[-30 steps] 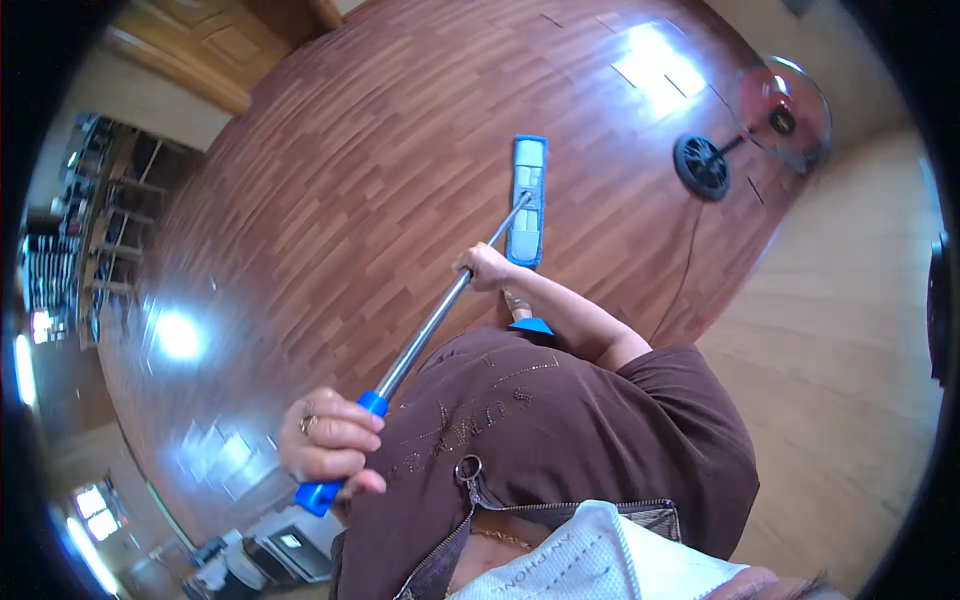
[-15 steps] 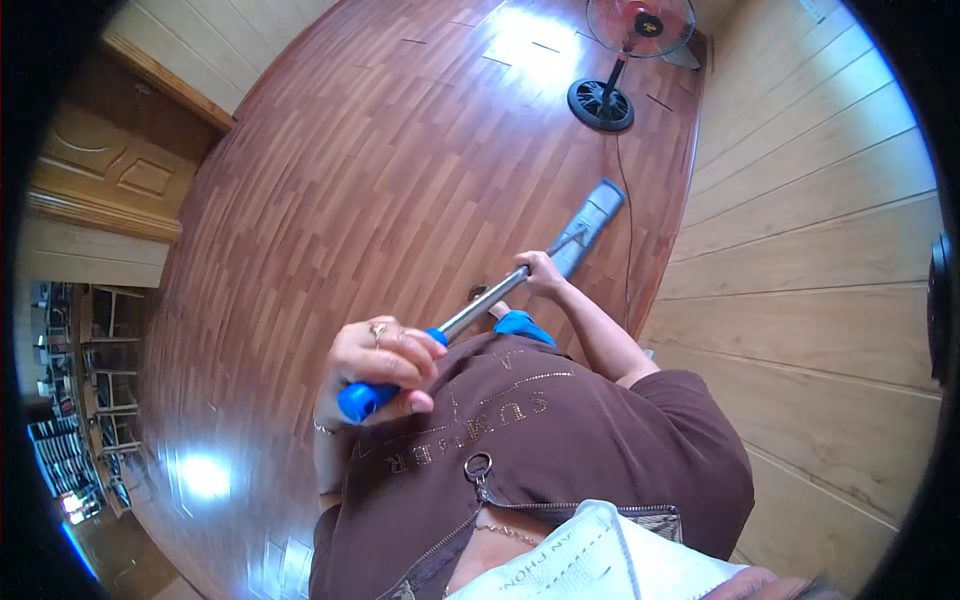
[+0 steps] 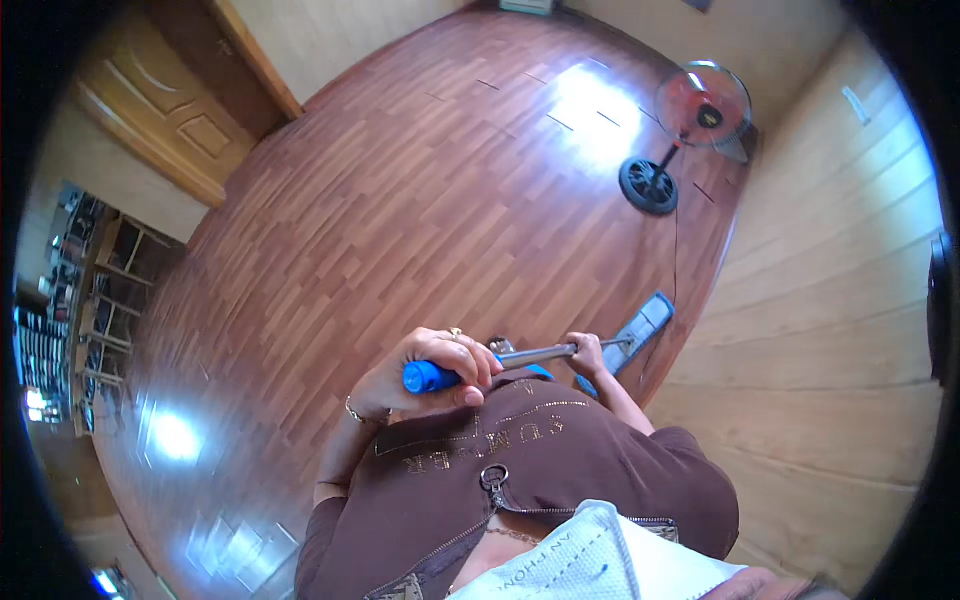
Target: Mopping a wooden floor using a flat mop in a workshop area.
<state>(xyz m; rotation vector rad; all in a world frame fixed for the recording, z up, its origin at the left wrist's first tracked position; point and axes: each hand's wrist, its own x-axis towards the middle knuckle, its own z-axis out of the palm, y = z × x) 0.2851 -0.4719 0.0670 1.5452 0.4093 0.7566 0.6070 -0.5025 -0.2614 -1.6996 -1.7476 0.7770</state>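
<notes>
A flat mop with a metal pole (image 3: 533,356) lies across the front of my body, its blue grip end at the left. My left hand (image 3: 440,365) is wrapped round that blue grip (image 3: 428,377). Farther down the pole, my right hand (image 3: 586,355) is closed on the metal near the mop head. The long, light blue mop head (image 3: 645,325) rests on the wooden floor (image 3: 400,210) to my right, close to the wall. My body and right hand hide part of it.
A standing fan (image 3: 705,110) with a round black base (image 3: 648,186) stands at the far right; its cord (image 3: 676,250) runs along the floor toward the mop head. A panelled wall (image 3: 800,350) bounds the right. Far left are a wooden door (image 3: 175,90) and loaded shelves (image 3: 110,305).
The view has shifted, so the fan and door sit lower in it. The mop head is now nearer my body, and my left hand has come up and rightward with the grip.
</notes>
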